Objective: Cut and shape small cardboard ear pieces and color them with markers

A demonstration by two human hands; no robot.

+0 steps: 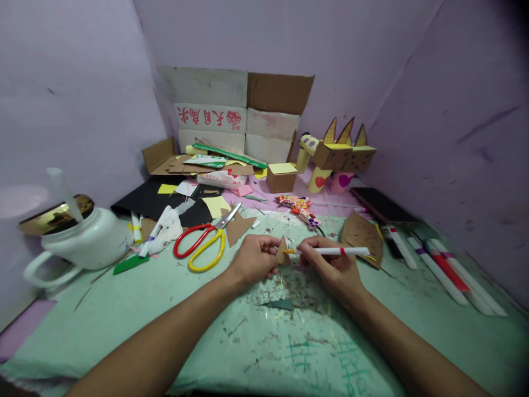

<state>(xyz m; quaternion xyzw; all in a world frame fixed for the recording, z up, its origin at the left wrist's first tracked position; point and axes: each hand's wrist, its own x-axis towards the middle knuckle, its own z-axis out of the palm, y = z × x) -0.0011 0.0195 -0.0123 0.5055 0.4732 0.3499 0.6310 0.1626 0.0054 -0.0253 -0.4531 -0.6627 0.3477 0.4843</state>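
My left hand [257, 258] pinches a small brown cardboard triangle [283, 255] by its left side, point upward. In my right hand [332, 269] is a white marker [343, 251] with a red band, its orange tip touching or very close to the cardboard. Below the hands lies a dark green paper scrap [281, 304]. Left of my left hand are scissors [206, 239] with one red and one yellow handle, blades apart. A larger cardboard offcut [240, 227] rests by their blades.
A white mug [88, 240] with a straw stands at the left. Cardboard animal figures [330, 157] and a small box [281, 179] stand at the back. Several markers [448, 270] lie at the right, near a dark flat tablet-like object [384, 205]. Black paper [140, 198] lies back left.
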